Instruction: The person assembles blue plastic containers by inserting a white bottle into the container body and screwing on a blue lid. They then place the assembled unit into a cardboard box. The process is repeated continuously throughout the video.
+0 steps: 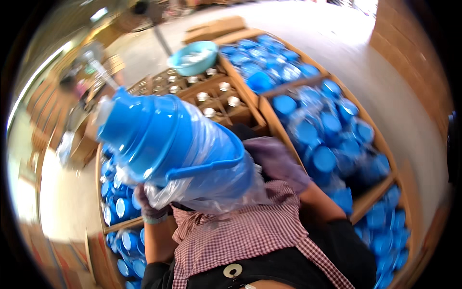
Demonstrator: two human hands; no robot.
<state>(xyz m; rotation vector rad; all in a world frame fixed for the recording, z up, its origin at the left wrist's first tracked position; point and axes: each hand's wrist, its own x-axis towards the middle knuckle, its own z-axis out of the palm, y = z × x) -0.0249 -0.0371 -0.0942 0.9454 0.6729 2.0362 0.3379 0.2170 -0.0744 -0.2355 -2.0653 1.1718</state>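
Note:
A large blue thermos flask (159, 139) with a looped carry handle lies tilted in front of my chest, its neck pointing up and left. Clear plastic wrap (211, 197) hangs loosely around its body. At the flask's lower side my left hand (149, 206), in a dark glove, grips it through the wrap; the fingers are partly hidden. My right hand (278, 161), also gloved, is beside the flask's base and smeared by motion, so its grip is unclear. A whitish piece (104, 110) shows at the flask's mouth.
Cartons with blue, plastic-wrapped flasks (323, 159) stand to my right and left. Ahead is a divided carton of silver-topped bottles or liners (233, 101). A turquoise basin (211, 48) with pale items rests on the far cartons. Another person (79, 89) is blurred at far left.

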